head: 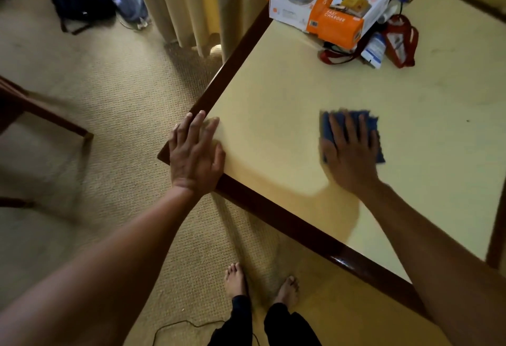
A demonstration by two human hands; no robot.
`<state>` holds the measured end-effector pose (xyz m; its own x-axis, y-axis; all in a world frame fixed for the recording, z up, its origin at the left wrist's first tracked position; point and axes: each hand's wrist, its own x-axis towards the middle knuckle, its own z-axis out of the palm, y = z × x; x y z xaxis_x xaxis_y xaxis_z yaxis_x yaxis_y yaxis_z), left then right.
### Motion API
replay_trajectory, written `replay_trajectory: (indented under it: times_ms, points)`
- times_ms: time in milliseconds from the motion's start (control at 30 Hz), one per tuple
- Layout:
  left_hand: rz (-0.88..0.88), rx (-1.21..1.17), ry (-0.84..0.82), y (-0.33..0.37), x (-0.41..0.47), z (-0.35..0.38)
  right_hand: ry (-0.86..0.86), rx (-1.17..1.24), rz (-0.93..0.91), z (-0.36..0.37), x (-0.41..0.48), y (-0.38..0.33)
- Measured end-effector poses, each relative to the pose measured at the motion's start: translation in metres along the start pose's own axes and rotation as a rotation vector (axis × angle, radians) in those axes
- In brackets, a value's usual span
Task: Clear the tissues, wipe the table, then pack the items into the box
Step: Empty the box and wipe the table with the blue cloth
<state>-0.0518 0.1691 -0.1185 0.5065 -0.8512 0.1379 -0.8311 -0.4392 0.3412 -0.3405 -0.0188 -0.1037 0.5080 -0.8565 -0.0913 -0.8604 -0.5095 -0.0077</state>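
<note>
1. Head view: a blue cloth [376, 143] is pressed flat onto the table [287, 94] by the right hand [349, 154]. The fingers are straight and spread, and nothing is clenched. The palm is laid across the cloth, most likely so that the whole of it can be slid over the top at once.
2. The cloth is found on the near half of the top, well apart from the pile at the far edge. Blur around the hand suggests that a stroke is under way.
3. The left hand [195, 151] is laid flat over the near corner, partly on the dark wooden rim. Its fingers are straight and nothing is grasped. It is judged to be a brace, so that the body is steadied during the reach.
4. Orange-and-white boxes [328, 9] are stacked at the far edge, with a red strap [402, 42] and a small white pack [373, 50] crowded against them. They are probably kept together there so that the wiping area is left free.
5. No tissues are seen on the visible top, so wiping is judged to be the step in hand. Packing is not yet begun, and which box is meant to receive the items cannot be told.
6. The patch under the pile can be wiped only if those items are lifted.
</note>
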Motion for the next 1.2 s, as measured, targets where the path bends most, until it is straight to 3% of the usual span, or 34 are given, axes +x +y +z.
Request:
replay_trajectory:
  times_ms: [100, 200, 267, 367, 500, 567, 633, 733, 800, 967, 1067, 1200]
  points:
    - [-0.006, -0.009, -0.003, -0.002, -0.001, 0.0, 0.034, 0.07, 0.021, 0.003, 0.026, -0.067]
    - [-0.015, -0.002, -0.015, 0.0, -0.001, -0.002, 0.001, 0.038, -0.256, 0.013, -0.059, -0.111]
    - [-0.019, -0.002, -0.032, 0.003, -0.001, -0.003, -0.068, 0.076, -0.299, 0.012, -0.132, -0.088]
    - [-0.017, 0.022, -0.071, 0.005, -0.002, -0.003, -0.086, 0.044, -0.129, 0.011, -0.171, -0.01]
    - [-0.011, 0.075, -0.129, 0.005, 0.0, -0.001, -0.051, 0.101, 0.208, 0.007, -0.098, 0.014]
    - [-0.005, 0.078, -0.153, 0.006, -0.002, 0.001, -0.05, 0.13, 0.168, 0.008, -0.086, -0.021]
    - [-0.008, 0.09, -0.159, 0.007, -0.004, 0.0, -0.064, 0.124, -0.004, 0.014, -0.121, -0.051]
    - [-0.037, 0.077, -0.154, 0.014, -0.009, -0.004, -0.102, 0.088, -0.081, 0.018, -0.206, -0.032]
    - [-0.03, 0.034, -0.15, 0.03, -0.023, -0.007, -0.125, 0.087, 0.02, 0.021, -0.243, 0.013]
    - [0.173, -0.073, -0.216, 0.105, -0.09, -0.006, -0.142, 0.194, 0.453, 0.014, -0.27, 0.136]
    - [0.26, -0.085, -0.255, 0.147, -0.113, 0.003, -0.133, 0.248, 0.638, 0.01, -0.233, 0.145]
    - [0.349, -0.106, -0.305, 0.205, -0.124, 0.024, -0.119, 0.184, 0.375, 0.016, -0.276, 0.095]
